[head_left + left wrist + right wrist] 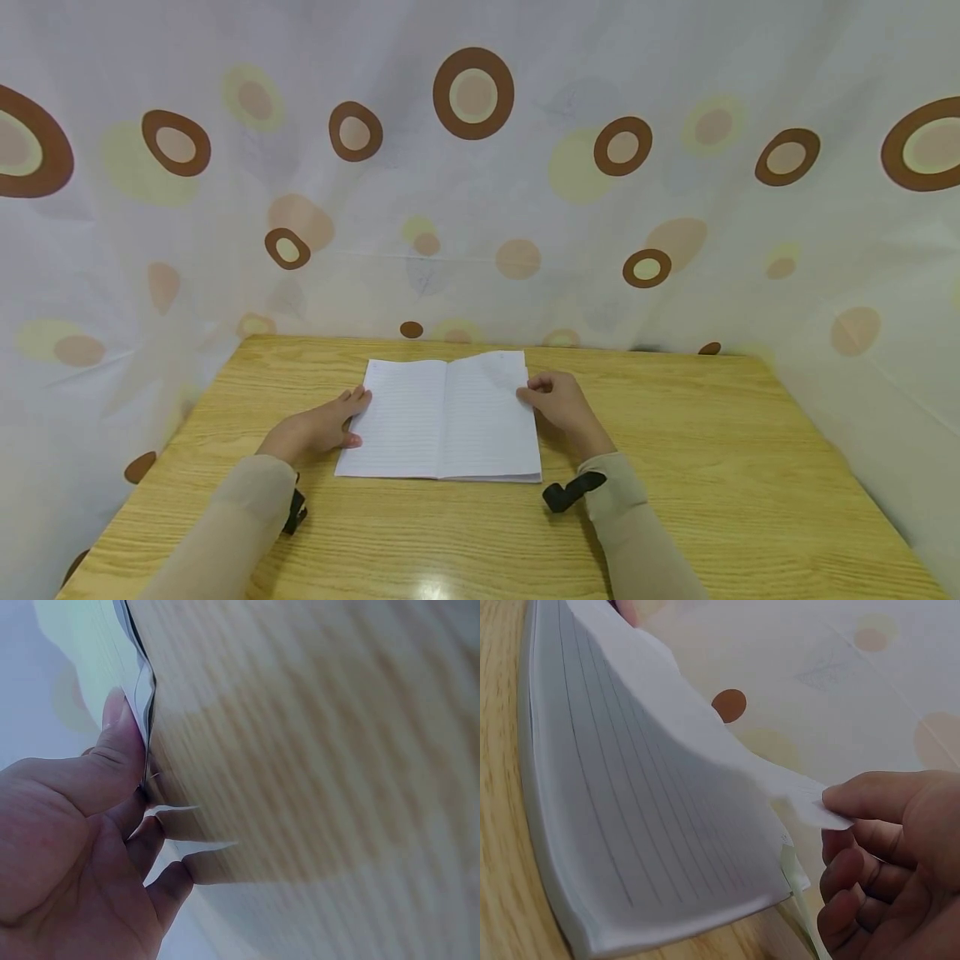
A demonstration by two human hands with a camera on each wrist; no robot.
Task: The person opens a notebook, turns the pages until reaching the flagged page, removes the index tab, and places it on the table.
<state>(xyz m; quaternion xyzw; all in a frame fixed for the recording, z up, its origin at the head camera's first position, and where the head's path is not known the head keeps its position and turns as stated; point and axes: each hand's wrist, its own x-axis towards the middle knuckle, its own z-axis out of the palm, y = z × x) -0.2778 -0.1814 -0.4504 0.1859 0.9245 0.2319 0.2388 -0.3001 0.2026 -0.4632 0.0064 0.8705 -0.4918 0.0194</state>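
Observation:
An open lined notebook (397, 417) lies on the wooden table between both hands. My left hand (327, 423) rests at its left edge, fingers spread. In the left wrist view that hand's thumb (120, 735) lies on the paper, while the other fingers touch down beside the edge. With thumb and forefinger my right hand (558, 404) pinches the outer edge of the right-hand page (491, 417). The right wrist view shows this page (660, 697) lifted and curved above the lined sheet (645, 847) below it. The right hand's other fingers are curled under the pinch.
The wooden table (720, 467) extends to both sides and in front of the notebook. A pale curtain (540, 208) with brown rings hangs behind it. Dark wrist straps (573, 492) sit over the beige sleeves (225, 517).

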